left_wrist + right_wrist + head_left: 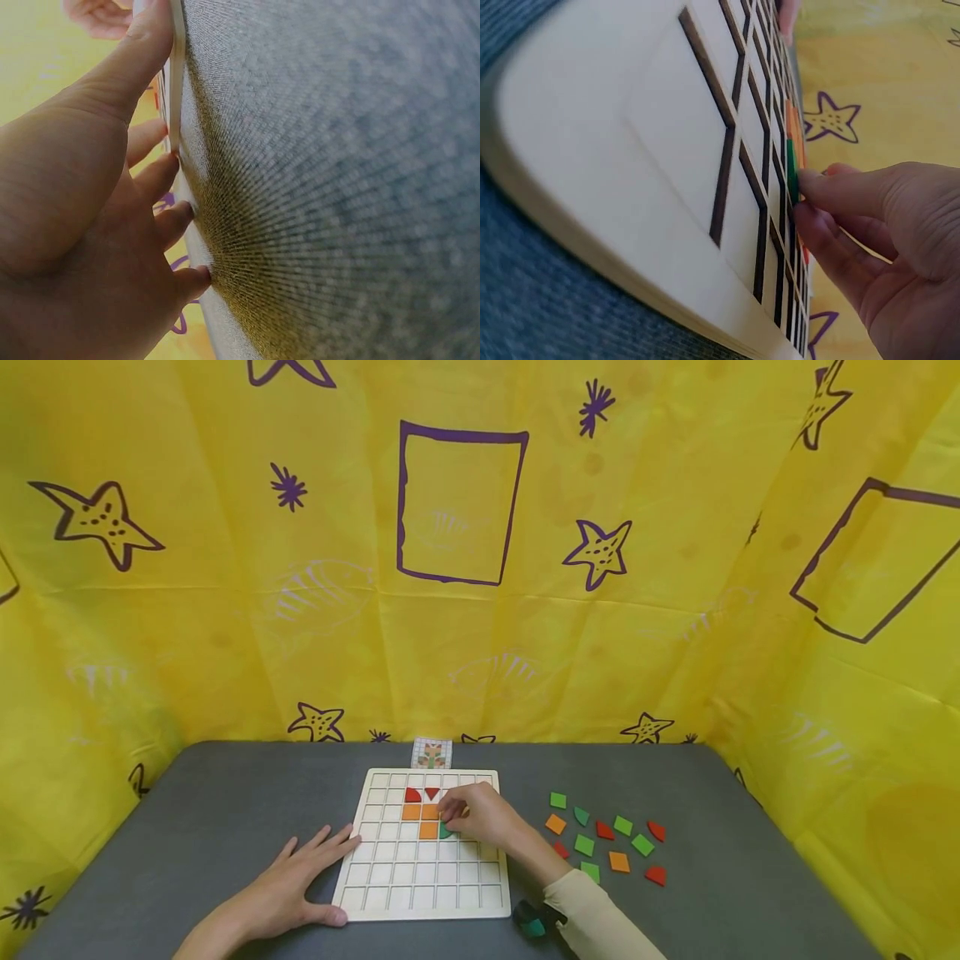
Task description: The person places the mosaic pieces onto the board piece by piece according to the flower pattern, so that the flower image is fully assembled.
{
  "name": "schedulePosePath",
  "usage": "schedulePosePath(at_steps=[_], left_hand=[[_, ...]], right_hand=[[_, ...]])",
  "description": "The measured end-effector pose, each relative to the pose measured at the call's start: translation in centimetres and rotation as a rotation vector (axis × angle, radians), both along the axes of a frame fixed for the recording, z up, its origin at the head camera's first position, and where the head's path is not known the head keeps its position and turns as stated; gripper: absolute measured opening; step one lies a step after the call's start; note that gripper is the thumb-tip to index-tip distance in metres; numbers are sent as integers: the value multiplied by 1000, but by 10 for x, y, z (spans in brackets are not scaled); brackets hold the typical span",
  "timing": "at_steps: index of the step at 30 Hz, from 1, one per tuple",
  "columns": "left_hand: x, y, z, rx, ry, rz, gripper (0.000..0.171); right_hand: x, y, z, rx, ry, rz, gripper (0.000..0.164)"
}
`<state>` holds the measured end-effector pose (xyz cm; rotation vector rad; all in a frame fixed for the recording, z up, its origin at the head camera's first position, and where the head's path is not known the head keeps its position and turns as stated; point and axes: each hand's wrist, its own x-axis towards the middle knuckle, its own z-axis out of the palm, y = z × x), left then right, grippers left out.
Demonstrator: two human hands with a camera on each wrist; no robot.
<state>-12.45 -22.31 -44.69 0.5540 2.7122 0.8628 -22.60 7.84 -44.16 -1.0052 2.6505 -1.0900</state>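
A white grid board (412, 897) lies on the dark table, with a red quarter-circle (412, 795), a red triangle (432, 793), several orange squares (428, 831) and a green quarter-circle (446, 831) in its cells. My right hand (483, 814) is over the board, thumb and forefinger pinched at an orange tile beside the green piece (792, 169); the fingertips hide most of that tile. My left hand (292, 881) rests at the board's left edge, fingers spread, thumb by the near corner. In the left wrist view, the thumb (142, 60) lies along the board's rim (178, 75).
Right of the board, loose tiles lie scattered, among them a green square (558, 799), an orange square (618, 862) and a red quarter-circle (656, 876). A small pattern card (432, 754) lies behind the board. Yellow printed cloth (465, 635) surrounds the table.
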Motion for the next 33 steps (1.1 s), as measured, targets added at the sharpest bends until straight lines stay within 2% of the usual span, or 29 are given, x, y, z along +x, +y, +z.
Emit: schedulePosePath(at_steps=[8,18,26,33], left_hand=[[0,0,1,8,5,1,98],[0,0,0,10,15,-8,98],[0,-1,-1,3,0,-1,98],[0,0,-2,5,5,1,98]], right_hand=[[0,-1,-1,-5,5,-11,16],[-1,10,5,-25,29,34,17],[-5,41,17,-15,67,-8,16],[-6,77,14,2,95,-64,19]])
